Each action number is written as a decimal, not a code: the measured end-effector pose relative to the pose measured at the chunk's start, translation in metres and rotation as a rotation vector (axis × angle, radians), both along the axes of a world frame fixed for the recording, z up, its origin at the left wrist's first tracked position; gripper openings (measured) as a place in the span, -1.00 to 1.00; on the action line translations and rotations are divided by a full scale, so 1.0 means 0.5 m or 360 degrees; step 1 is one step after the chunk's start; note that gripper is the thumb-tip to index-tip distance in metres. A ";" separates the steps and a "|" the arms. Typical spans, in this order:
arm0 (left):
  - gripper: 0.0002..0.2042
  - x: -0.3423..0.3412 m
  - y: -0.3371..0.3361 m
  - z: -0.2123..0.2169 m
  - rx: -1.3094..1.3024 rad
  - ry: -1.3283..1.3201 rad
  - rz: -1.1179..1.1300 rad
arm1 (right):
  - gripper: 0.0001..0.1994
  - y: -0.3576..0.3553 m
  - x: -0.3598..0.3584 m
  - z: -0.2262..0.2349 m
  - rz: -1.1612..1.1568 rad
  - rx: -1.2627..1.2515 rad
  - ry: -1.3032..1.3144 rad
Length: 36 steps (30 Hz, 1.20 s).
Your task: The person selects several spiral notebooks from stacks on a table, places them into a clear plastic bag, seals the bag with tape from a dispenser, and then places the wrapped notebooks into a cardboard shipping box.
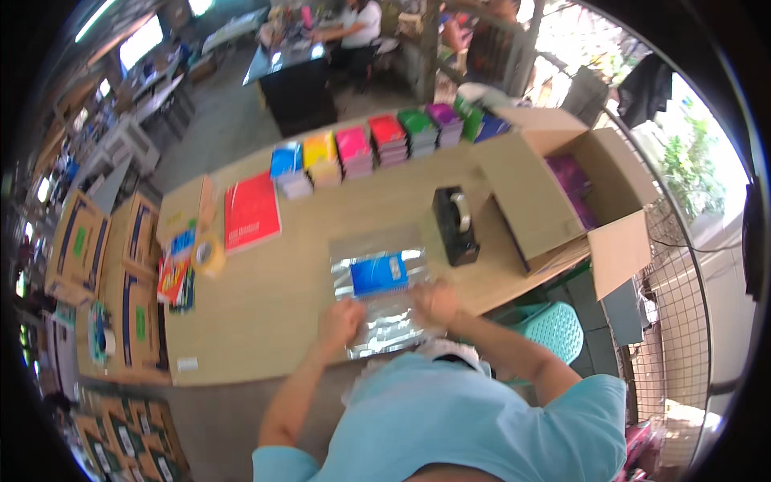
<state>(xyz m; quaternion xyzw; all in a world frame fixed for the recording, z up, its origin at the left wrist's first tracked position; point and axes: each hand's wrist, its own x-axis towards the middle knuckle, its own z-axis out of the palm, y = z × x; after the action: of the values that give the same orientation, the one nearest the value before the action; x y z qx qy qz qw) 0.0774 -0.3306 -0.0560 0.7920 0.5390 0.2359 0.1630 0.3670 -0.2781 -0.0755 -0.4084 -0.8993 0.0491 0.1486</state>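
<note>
2 hands are working: left hand [340,318] and right hand [434,300] are gripping the clear plastic sleeve [384,291] around a blue notebook [379,274] on the table [273,297]. Sealing step judged underway; tape dispenser [455,226] is standing near.

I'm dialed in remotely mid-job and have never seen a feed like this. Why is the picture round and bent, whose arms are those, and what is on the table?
There is no machine here: a person works with two bare hands. The one picture comes from a wide fisheye camera on the person's head, looking down, so straight edges bend near the rim. The forearms rising from the bottom edge are the person's own. The left hand and right hand press on a clear plastic sleeve that covers a blue notebook on the wooden table. Around it lie a black tape dispenser, a red notebook, a roll of tape, a row of coloured notebook stacks and an open cardboard box. Other people sit further back.
</note>
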 end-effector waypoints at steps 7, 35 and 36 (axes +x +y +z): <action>-0.70 -0.004 0.114 0.140 0.1016 -0.0516 0.0945 | -0.77 0.296 0.006 0.082 -0.0023 -0.0760 0.0148; -0.34 0.189 0.039 -0.013 -0.0006 0.0174 0.0301 | -0.37 0.439 -0.183 -0.066 0.0057 -0.1644 -0.0118; -0.34 0.187 0.040 -0.014 -0.0020 0.0171 0.0289 | -0.40 0.439 -0.181 -0.070 0.0068 -0.1623 -0.0106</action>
<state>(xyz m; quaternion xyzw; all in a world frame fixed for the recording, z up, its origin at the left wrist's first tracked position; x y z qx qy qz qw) 0.1707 -0.3106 -0.0631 0.7504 0.6180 0.2035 0.1167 0.2763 -0.0584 -0.1105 -0.4119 -0.7734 0.4716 -0.0993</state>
